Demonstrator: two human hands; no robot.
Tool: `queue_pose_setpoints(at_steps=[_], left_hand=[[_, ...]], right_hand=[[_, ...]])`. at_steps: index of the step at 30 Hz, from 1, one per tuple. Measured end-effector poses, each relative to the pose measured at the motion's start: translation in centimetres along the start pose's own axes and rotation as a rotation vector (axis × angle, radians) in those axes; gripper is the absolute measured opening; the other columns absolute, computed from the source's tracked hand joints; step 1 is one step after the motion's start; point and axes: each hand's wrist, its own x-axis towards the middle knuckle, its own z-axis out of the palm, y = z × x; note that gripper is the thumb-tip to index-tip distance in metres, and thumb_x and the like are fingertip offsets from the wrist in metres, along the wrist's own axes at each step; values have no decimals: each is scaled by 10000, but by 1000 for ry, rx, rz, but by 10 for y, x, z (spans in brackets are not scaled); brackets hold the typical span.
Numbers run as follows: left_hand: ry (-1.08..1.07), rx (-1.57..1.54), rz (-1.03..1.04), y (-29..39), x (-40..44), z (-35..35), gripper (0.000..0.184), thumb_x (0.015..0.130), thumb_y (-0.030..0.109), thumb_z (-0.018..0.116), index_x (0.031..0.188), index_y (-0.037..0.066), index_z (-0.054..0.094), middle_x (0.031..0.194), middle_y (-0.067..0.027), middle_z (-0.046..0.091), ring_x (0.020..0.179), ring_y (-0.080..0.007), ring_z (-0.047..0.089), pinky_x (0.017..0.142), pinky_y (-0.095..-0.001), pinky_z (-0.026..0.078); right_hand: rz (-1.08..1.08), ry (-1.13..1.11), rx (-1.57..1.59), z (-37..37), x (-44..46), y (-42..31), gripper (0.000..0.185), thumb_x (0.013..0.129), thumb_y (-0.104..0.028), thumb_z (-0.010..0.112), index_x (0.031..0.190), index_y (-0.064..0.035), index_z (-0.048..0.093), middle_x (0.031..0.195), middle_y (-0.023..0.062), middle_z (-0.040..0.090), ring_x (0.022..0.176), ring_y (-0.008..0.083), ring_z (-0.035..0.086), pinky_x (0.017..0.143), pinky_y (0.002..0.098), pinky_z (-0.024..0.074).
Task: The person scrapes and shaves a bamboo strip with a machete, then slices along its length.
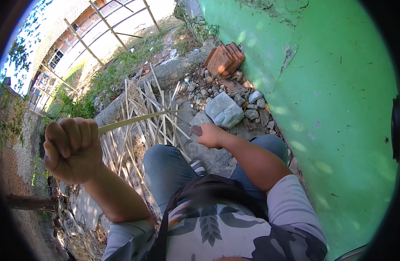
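My left hand (74, 150) is raised at the left, its fingers closed in a fist round one end of a pale bamboo strip (132, 121). The strip runs rightward in a slight bend, across the front of my knees. In front of my right knee, my right hand (212, 135) is closed on the brown handle of a knife (196, 130). Its thin blade points away to the upper left and meets or crosses the strip near its far part; whether they touch I cannot tell. Beyond and below the strip lies a loose pile of cut bamboo strips (158, 126).
A large pale stone block (225, 109) sits ahead of my right hand, among rubble (252, 114). Stacked orange roof tiles (224, 59) lean near the green wall (330, 108) on the right. At the left stands a brick wall (17, 165); wooden poles (108, 31) rise farther off.
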Motion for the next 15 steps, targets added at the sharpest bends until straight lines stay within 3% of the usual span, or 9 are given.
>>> queue_pose_setpoints(at_steps=[6,9,12,15], left_hand=[[24,3,14,-1,0,-7,436,1042,403,522,709,156,388,591,23,329,503,-95,246,490,-308,204],[13,2,15,-2,2,-7,432,1040,401,527,710,157,391,592,25,330,504,-95,251,489,-306,206],[-5,12,9,-2,1,-4,432,1038,401,530,708,158,392,590,27,330,501,-94,250,486,-305,206],[-31,-31,-11,0,1,-3,437,1033,407,537,707,155,392,583,19,339,492,-97,245,480,-306,202]], right_hand=[[-289,91,131,-2,-19,-16,314,749,-229,671,956,6,659,916,265,688,914,436,666,812,462,517],[-314,73,187,1,-13,-11,294,760,-218,663,961,-4,663,910,257,693,911,420,675,807,457,519],[-115,-54,188,-2,-2,-3,287,785,-211,649,991,-12,673,934,248,703,917,388,693,809,453,524],[75,-37,28,2,6,2,308,820,-235,644,1044,-32,703,986,238,721,930,348,715,817,433,541]])
